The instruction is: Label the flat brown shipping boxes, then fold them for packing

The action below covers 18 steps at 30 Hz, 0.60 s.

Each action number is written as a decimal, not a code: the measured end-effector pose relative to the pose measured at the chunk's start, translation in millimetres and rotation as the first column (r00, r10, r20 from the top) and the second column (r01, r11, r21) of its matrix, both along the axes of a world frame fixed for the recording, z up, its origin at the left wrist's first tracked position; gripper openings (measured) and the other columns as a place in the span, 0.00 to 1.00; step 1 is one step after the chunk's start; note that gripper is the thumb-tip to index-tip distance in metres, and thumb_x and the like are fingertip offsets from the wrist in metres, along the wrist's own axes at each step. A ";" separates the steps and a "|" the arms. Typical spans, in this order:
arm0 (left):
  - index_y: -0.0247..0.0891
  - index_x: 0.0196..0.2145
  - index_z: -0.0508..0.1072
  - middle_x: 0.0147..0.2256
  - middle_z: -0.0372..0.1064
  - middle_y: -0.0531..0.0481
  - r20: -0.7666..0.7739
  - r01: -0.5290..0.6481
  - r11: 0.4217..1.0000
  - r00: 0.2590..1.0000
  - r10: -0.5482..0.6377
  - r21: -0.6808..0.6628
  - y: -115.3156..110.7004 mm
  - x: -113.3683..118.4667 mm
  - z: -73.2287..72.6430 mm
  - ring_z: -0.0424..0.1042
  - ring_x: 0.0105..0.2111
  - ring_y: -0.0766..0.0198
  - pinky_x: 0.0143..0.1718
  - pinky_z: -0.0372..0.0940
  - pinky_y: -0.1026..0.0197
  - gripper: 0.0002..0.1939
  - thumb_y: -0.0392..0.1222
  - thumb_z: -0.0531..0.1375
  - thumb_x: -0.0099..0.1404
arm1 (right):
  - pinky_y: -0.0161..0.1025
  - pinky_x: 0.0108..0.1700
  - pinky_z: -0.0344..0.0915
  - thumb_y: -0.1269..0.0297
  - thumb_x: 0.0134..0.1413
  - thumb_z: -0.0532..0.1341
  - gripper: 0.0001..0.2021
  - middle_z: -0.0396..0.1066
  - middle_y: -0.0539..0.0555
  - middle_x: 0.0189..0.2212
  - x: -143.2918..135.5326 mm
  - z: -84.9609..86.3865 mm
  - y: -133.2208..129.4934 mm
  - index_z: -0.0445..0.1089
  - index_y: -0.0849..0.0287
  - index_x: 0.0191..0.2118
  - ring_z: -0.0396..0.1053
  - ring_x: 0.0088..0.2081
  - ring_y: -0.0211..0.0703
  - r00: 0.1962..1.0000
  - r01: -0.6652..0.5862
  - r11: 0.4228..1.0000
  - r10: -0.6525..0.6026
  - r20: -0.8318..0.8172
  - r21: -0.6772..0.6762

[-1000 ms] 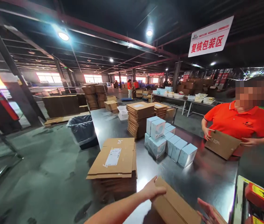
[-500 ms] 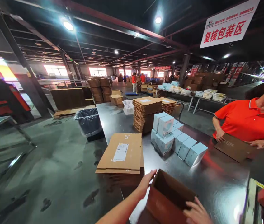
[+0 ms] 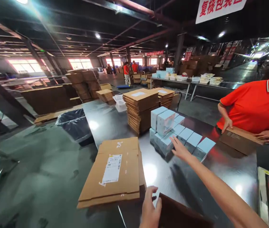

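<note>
My left hand point(image 3: 150, 207) is at the left corner of an open-topped brown cardboard box point(image 3: 179, 212) low in the view. Its fingers are curled and its thumb rests against the box's edge; most of the box is cut off by the frame. My right hand point(image 3: 180, 149) stretches forward, fingers extended and apart, over the group of small light blue boxes point(image 3: 186, 134). Its fingertips reach a front box of the lower layer, beside the upper pair; whether they touch cannot be made out. Left of my hands lies a stack of flattened cartons point(image 3: 115, 171) with a white label on top.
Taller stacks of folded cartons point(image 3: 140, 110) and a white basket point(image 3: 120, 103) stand farther back on the metal table point(image 3: 106, 118). A lined black bin point(image 3: 75, 123) is beyond its left edge. A co-worker in an orange shirt point(image 3: 255, 107) handles a carton point(image 3: 239, 141) at right.
My right hand has left the cardboard box and moved forward to the light blue boxes. My left hand stays at the box corner, fingers more curled. The view has shifted right and down.
</note>
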<state>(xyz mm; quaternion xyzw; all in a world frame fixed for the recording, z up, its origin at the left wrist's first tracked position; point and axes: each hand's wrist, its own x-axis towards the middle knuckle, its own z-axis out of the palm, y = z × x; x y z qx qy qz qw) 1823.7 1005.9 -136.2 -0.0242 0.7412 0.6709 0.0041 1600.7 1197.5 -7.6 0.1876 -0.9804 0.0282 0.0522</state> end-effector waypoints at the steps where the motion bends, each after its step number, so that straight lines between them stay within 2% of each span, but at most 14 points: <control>1: 0.38 0.44 0.72 0.46 0.72 0.39 -0.025 -0.009 0.999 1.000 0.008 -0.051 0.0 -0.2 -3.6 0.71 0.49 0.52 0.51 0.66 0.56 0.15 0.47 0.56 0.63 | 0.49 0.62 0.63 0.78 0.52 0.57 0.39 0.46 0.65 0.71 -17.5 -4.3 -11.2 0.50 0.62 0.70 0.56 0.66 0.55 1.000 0.005 0.998 -0.006 0.012 0.061; 2: 0.39 0.39 0.72 0.41 0.73 0.41 -0.041 -0.007 0.996 0.999 0.003 -0.089 -0.3 0.1 -6.1 0.72 0.44 0.53 0.47 0.67 0.57 0.11 0.46 0.56 0.63 | 0.49 0.58 0.67 0.80 0.50 0.58 0.41 0.47 0.64 0.70 -29.8 -10.8 -20.6 0.49 0.58 0.70 0.61 0.63 0.57 1.000 0.008 0.995 -0.011 0.028 0.097; 4: 0.41 0.35 0.72 0.37 0.72 0.44 -0.043 -0.003 0.994 0.999 -0.001 -0.112 -1.1 2.0 -6.2 0.72 0.39 0.55 0.44 0.68 0.57 0.08 0.46 0.56 0.63 | 0.48 0.52 0.70 0.82 0.49 0.59 0.42 0.49 0.63 0.70 -40.8 -27.9 -32.4 0.51 0.52 0.70 0.69 0.55 0.57 0.998 0.021 0.993 -0.028 0.062 0.116; 6: 0.41 0.36 0.73 0.38 0.73 0.44 -0.035 -0.025 0.995 0.999 0.022 -0.094 -1.7 4.6 0.6 0.72 0.40 0.55 0.44 0.68 0.56 0.09 0.46 0.55 0.64 | 0.49 0.50 0.70 0.81 0.53 0.57 0.39 0.48 0.64 0.70 -38.8 -43.7 -33.3 0.52 0.50 0.69 0.72 0.50 0.56 0.996 0.045 0.992 -0.054 0.076 0.119; 8: 0.40 0.38 0.75 0.40 0.74 0.43 -0.019 -0.031 0.997 0.999 0.029 -0.069 -1.5 5.6 10.9 0.73 0.42 0.54 0.46 0.68 0.56 0.12 0.47 0.55 0.65 | 0.51 0.51 0.68 0.81 0.57 0.53 0.34 0.49 0.66 0.69 -29.8 -51.6 -23.9 0.53 0.53 0.68 0.72 0.51 0.57 0.994 0.067 0.992 -0.076 0.081 0.108; 11: 0.39 0.42 0.78 0.45 0.76 0.43 0.025 0.018 1.000 1.000 -0.018 0.008 0.9 3.8 22.6 0.73 0.47 0.53 0.50 0.67 0.54 0.16 0.49 0.55 0.65 | 0.50 0.53 0.66 0.81 0.59 0.51 0.27 0.54 0.65 0.66 -9.2 -46.5 1.8 0.62 0.57 0.61 0.69 0.53 0.57 0.991 0.070 0.995 -0.077 0.106 0.075; 13: 0.38 0.46 0.79 0.49 0.77 0.43 0.062 0.066 0.994 0.996 -0.071 0.082 4.0 2.7 25.6 0.72 0.51 0.51 0.54 0.67 0.51 0.19 0.51 0.57 0.64 | 0.47 0.52 0.66 0.80 0.60 0.51 0.21 0.62 0.63 0.62 8.5 -38.5 20.8 0.66 0.58 0.56 0.70 0.52 0.54 0.988 0.081 0.996 -0.085 0.129 0.036; 15: 0.38 0.48 0.79 0.51 0.76 0.44 0.080 0.100 0.985 0.991 -0.111 0.138 7.4 3.2 26.6 0.71 0.54 0.51 0.58 0.65 0.49 0.22 0.52 0.58 0.64 | 0.44 0.52 0.65 0.77 0.62 0.51 0.18 0.69 0.62 0.56 27.1 -33.6 38.9 0.66 0.60 0.54 0.71 0.50 0.52 0.983 0.127 0.992 -0.122 0.135 -0.024; 18: 0.37 0.48 0.79 0.51 0.76 0.44 0.074 0.106 0.980 0.990 -0.120 0.169 11.1 7.0 27.7 0.71 0.55 0.50 0.60 0.63 0.47 0.22 0.52 0.58 0.63 | 0.43 0.54 0.64 0.69 0.66 0.52 0.18 0.69 0.65 0.55 49.9 -37.5 64.1 0.60 0.65 0.60 0.71 0.50 0.50 0.963 0.260 0.954 -0.244 0.118 -0.150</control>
